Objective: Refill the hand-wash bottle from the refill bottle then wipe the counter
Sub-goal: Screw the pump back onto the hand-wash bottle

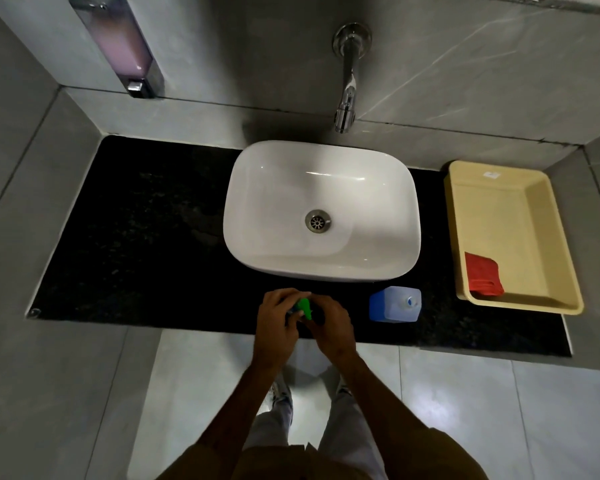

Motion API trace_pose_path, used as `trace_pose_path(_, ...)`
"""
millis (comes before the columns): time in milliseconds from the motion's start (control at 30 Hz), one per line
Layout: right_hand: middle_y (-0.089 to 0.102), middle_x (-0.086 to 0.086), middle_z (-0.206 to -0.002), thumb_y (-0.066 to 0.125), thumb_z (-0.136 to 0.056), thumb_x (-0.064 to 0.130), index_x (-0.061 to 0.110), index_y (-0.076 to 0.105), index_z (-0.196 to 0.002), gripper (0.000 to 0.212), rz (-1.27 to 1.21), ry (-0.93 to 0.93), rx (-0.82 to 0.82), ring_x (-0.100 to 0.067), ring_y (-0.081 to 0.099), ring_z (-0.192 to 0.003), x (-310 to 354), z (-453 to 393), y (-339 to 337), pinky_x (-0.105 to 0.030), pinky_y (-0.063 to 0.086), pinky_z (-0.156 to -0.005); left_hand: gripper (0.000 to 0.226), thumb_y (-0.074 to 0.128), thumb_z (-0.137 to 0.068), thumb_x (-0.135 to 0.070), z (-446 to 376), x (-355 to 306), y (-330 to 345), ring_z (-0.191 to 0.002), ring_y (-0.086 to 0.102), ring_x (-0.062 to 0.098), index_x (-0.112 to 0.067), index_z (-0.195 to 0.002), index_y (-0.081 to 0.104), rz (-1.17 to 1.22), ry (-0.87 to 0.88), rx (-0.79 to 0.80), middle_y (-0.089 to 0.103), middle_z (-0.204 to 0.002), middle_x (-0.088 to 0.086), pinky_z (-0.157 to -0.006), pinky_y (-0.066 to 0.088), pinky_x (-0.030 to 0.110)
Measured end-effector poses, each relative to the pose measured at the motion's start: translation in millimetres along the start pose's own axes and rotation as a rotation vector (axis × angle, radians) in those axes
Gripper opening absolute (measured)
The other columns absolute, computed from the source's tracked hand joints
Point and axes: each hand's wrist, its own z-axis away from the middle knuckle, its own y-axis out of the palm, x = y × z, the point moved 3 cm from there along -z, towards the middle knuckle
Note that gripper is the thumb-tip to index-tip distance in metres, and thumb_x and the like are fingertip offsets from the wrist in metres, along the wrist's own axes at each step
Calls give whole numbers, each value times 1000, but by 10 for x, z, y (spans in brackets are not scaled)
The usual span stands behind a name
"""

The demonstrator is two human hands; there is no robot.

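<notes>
Overhead, looking down at black counter (136, 237) with white basin (321, 209) under wall tap (347, 81). Both hands at front edge: left hand (274, 320) and right hand (329, 323) curled round hand-wash bottle with green pump (305, 307), body hidden. Blue refill bottle (395, 304) just right, apart from hands. Beige tray (513, 237) far right holds folded red cloth (484, 274). Wall dispenser (118, 46) upper left holds pinkish liquid.
</notes>
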Motion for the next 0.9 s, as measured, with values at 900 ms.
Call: trace_pose_path(900, 68, 2, -116, 71, -88, 22, 23, 67, -118, 31, 74, 2, 31, -18, 64, -108, 4, -37, -11, -38, 57, -87, 59, 76, -84, -5, -138, 108, -63, -131, 51, 4, -19, -137, 53, 281, -122, 313, 56, -139, -6, -111, 43, 22)
